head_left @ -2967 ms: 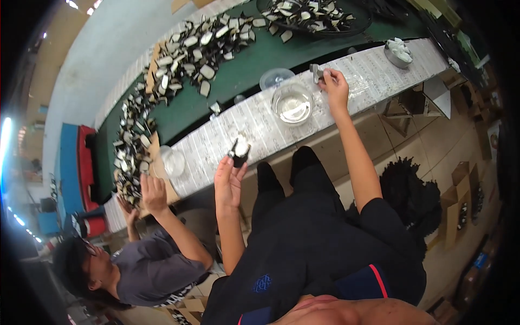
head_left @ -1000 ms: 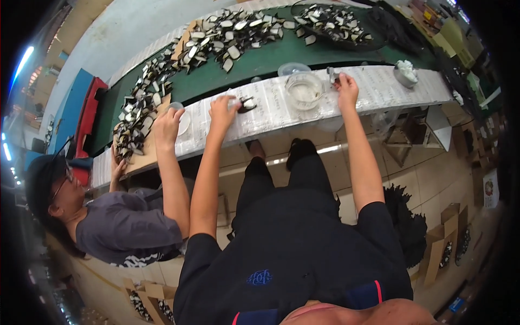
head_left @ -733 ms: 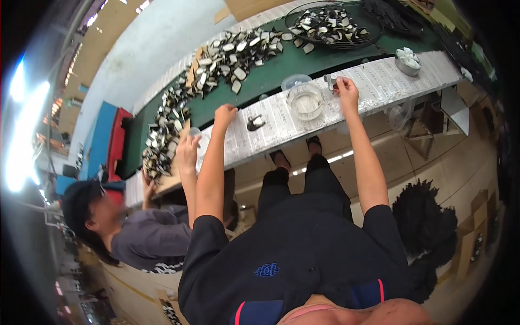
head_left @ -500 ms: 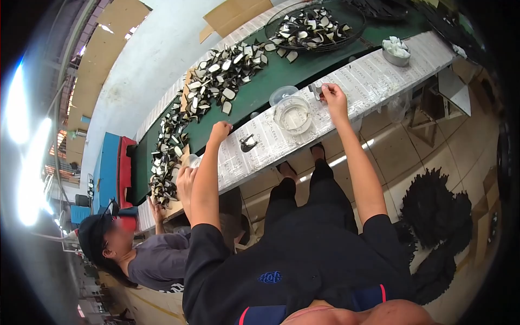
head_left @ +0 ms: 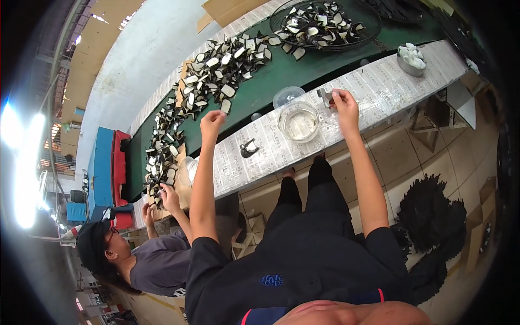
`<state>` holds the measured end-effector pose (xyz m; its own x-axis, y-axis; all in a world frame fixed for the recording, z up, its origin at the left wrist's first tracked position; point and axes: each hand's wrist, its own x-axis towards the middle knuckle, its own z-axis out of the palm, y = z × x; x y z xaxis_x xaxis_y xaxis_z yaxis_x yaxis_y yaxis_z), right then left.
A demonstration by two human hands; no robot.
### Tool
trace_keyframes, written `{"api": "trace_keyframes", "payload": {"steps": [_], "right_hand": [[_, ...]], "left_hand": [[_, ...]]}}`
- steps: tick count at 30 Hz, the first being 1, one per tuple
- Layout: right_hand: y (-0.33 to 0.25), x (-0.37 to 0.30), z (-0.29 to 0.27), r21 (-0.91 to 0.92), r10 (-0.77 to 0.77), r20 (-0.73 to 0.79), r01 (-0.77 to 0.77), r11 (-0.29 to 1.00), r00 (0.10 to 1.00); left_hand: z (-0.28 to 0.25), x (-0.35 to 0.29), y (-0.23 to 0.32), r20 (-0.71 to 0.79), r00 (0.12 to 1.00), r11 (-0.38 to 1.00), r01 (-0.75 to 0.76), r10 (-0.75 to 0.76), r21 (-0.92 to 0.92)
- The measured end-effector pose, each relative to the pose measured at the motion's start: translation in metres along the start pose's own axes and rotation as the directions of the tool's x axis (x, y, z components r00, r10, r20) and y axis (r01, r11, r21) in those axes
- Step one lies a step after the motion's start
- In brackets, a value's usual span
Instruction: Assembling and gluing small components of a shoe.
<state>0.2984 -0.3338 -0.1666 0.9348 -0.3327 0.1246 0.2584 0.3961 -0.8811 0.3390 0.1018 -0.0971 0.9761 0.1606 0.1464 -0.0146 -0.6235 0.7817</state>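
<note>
Two hands apart: left (head_left: 212,120) empty over belt, right (head_left: 344,101) pinching small tool (head_left: 325,97).

Co-worker (head_left: 146,260), metal bowl (head_left: 410,58), perhaps 1 wire basket (head_left: 325,24).

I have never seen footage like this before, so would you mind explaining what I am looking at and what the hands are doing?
This is a wide fisheye camera worn on a person's head, looking down, so straight edges bend. No machine: two bare hands. The left hand reaches over the green belt toward a pile of small black and white pieces. The right hand pinches a small grey tool on the paper-covered bench, beside a clear bowl. A small black piece lies on the paper. A co-worker sits lower left.
</note>
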Motion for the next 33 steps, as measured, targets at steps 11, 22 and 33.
{"api": "trace_keyframes", "payload": {"steps": [11, 22, 33], "right_hand": [[0.001, 0.012, 0.004, -0.081, 0.106, -0.094, -0.113, 0.990, 0.990], [0.002, 0.013, 0.003, -0.066, 0.124, -0.103, -0.131, 0.989, 0.987], [0.001, 0.014, 0.008, -0.126, 0.159, -0.151, -0.179, 0.976, 0.976]], "left_hand": [[0.000, -0.014, 0.041, 0.123, 0.979, 0.725, -0.205, 0.164, 0.658], [0.034, 0.010, -0.002, 0.105, 0.986, 0.798, -0.166, 0.129, 0.580], [0.032, 0.016, 0.006, 0.085, 0.987, 0.769, -0.158, 0.135, 0.620]]}}
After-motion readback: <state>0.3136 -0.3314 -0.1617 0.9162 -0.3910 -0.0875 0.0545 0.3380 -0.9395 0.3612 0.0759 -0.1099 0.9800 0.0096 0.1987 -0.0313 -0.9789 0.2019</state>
